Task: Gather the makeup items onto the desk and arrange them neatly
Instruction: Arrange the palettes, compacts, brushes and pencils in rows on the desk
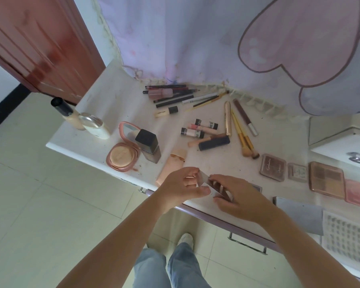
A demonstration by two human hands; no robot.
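Both hands meet over the front edge of the white desk [96,113]. My left hand [181,188] and my right hand [237,196] together pinch a small flat shiny palette [211,187], mostly hidden by fingers. A peach tube [172,165] lies just behind my left hand. An open pink powder compact [123,155] and a dark-capped foundation bottle [149,145] stand to the left. Lip tubes [200,129], pencils [175,95] and brushes [242,134] lie scattered at the middle and back. Eyeshadow palettes [325,179] line up at the right.
Two bottles [81,119] stand at the desk's left corner. A pale curtain [216,38] hangs behind the desk. A grey card [299,215] and a white lash tray [347,235] lie at the right front. Drawer handles [247,245] jut out below. A red-brown door [40,44] is at the left.
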